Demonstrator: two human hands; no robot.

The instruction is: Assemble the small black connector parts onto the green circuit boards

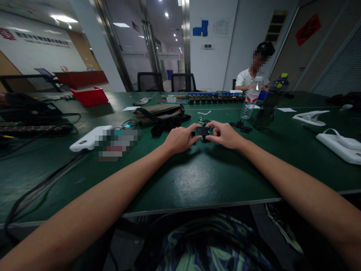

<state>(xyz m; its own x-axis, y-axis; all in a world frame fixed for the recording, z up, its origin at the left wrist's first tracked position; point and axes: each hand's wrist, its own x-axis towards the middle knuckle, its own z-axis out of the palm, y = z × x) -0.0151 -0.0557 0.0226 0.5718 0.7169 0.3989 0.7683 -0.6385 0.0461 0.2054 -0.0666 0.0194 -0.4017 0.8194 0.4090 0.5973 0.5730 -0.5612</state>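
Note:
Between my two hands, over the green table (186, 184), is a small flat black plastic piece (202, 131). My left hand (180, 139) pinches its left side with thumb and forefinger. On the opposite side my right hand (224, 134) grips it the same way, its other fingers curled in. Just behind the piece lie small green circuit boards (205, 121), partly hidden by my fingers. Several black plastic parts (241, 127) rest to the right of my right hand. Left of my left hand stand black open box-like parts (166, 126).
A grey-brown pouch (160, 113) lies behind my left hand. White power bank (91, 138) with cables sits left. A clear bottle (251, 99) and a dark bottle (270, 103) stand at right. Red bin (89, 96) is far left. A person (254, 71) sits across the table.

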